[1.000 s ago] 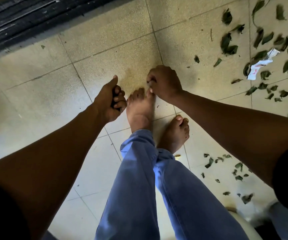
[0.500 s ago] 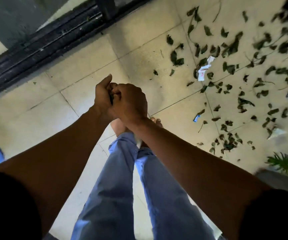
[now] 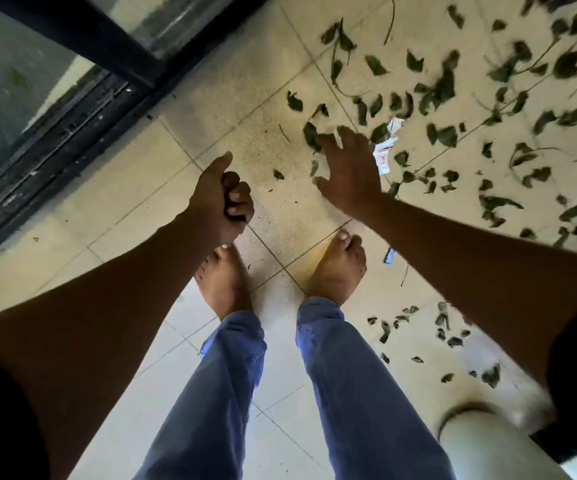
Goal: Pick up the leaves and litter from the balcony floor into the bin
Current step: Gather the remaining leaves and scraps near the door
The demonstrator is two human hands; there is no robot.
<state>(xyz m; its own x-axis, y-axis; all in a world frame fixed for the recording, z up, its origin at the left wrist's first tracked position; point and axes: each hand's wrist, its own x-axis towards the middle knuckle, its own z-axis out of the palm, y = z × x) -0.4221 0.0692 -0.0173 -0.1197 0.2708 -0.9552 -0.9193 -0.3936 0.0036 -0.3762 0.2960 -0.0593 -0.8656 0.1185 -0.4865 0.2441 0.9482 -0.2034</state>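
My left hand stays out of the reach, curled tight round a dark wad, probably gathered leaves. That frees my right hand, fingers spread and empty, above the scattered dark green leaves and the white paper scrap on the beige tiled floor.

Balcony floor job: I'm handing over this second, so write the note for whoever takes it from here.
Left hand: closed round a small dark clump, apparently gathered leaves.
Right hand: open, fingers spread, reaching over the nearest leaves.
Things: most leaves lie scattered ahead and to the right, with a white wrapper among them, a small blue scrap by the right foot, and more leaves near the pale round container at lower right, possibly the bin.
Done: tiles around the feet look mostly picked.
Left: nearly all the litter, then empty the handful.
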